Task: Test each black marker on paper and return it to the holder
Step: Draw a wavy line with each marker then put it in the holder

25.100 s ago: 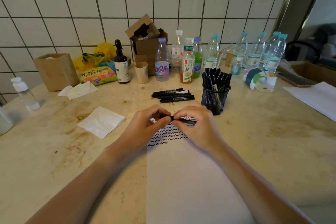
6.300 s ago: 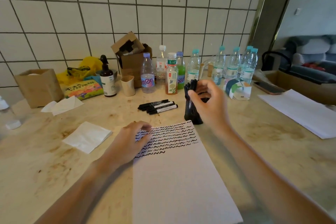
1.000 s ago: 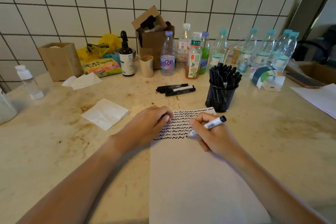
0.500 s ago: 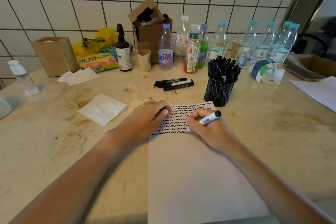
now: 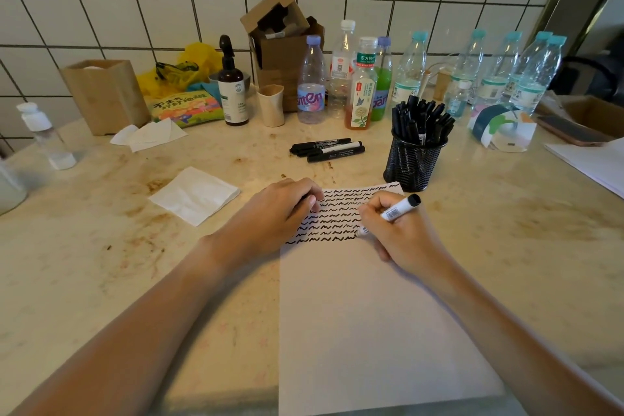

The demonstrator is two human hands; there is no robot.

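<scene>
From the head camera, looking down at the table [image 5: 506, 246], a person sits with both bare arms stretched out in front.

The right hand [image 5: 398, 233] is curled tight around a marker [image 5: 395, 211]. The marker is white in the middle with small print on it, and it has a black end that points up and away to the right. Its tip is down on the paper [image 5: 354, 331], right at the end of the bottom row of squiggles [image 5: 324, 238].

The paper is a long white sheet lying flat on the table. Its top part is full of rows of little black wavy lines. The rest of it is blank.

The left hand [image 5: 273, 213] lies on the top left corner of the paper with its fingers curled in. A bit of something dark shows under the fingers, but I cannot tell what it is, or if the hand is holding it.

Just past the paper's top right corner stands the holder [image 5: 412, 162]. It is a black cup made of wire mesh, and it is packed with black markers standing up.

To the left of the holder, three more markers [image 5: 327, 149] lie flat on the table, side by side.

A white napkin [image 5: 196, 194] lies left of the left hand. A row of bottles [image 5: 364, 84] stands at the back, by the tiled wall.
</scene>
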